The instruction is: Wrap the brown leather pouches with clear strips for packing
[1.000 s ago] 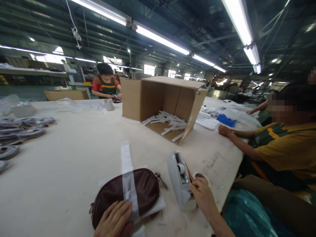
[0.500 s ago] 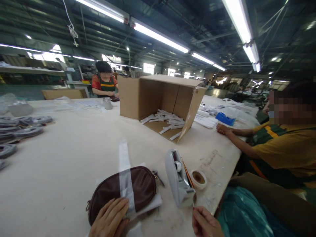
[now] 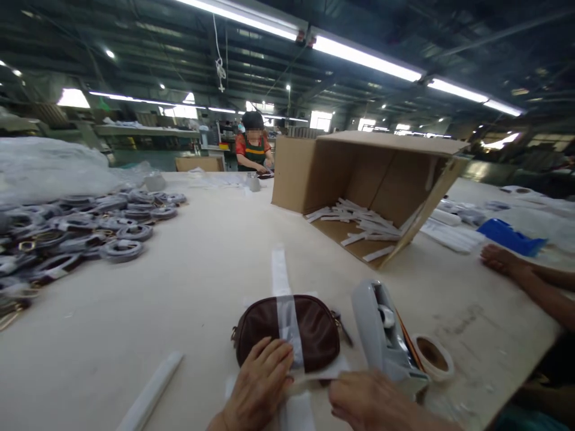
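Note:
A dark brown oval bag lies on the table, a white translucent strip running across its middle over a white sheet. My left hand rests on the lower edge of the bag and strip, fingers laid out flat. To its right, my right hand is blurred but closed in a pinch on a thin piece of clear tape, which stretches across toward my left thumb. Beside my right hand stands a grey tape dispenser, with a tape roll lying next to it.
An open cardboard box on its side holds several white strips. Wrapped grey straps pile up at left, near a white roll. A co-worker sits across; another person's arms rest at right by a blue object.
My right hand has moved left from the dispenser toward the bag with the tape. My left hand stays on the bag. The view has turned left, showing more of the strap pile.

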